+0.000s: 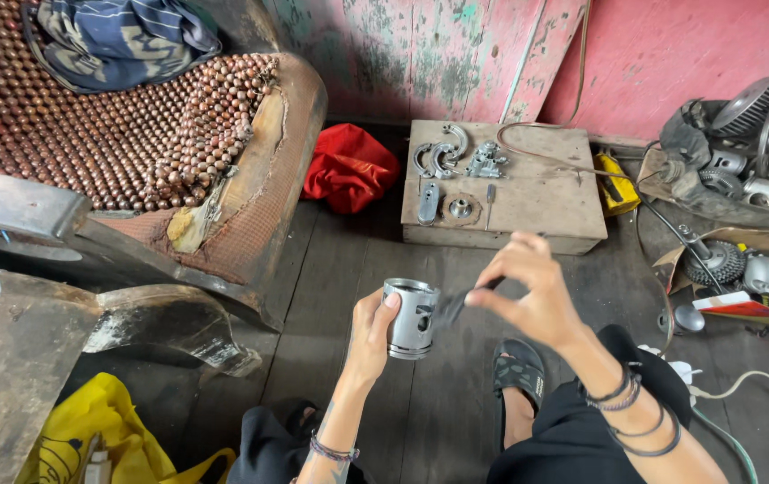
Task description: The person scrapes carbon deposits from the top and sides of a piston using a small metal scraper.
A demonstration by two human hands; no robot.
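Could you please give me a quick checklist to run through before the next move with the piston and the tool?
1. Left hand has a firm hold on the metal piston: ok, fingers wrap its side and it is lifted off the floor.
2. Right hand grips the thin dark tool: ok, pinched in the fingertips.
3. Tool tip meets the piston's side hole: cannot tell, blurred.
4. Piston upright: ok, open end up, slightly tilted.
5. Spare parts within reach: ok, small metal parts lie on the wooden board ahead.
6. Floor ahead free of cables: not ok, a white cable lies at the right.
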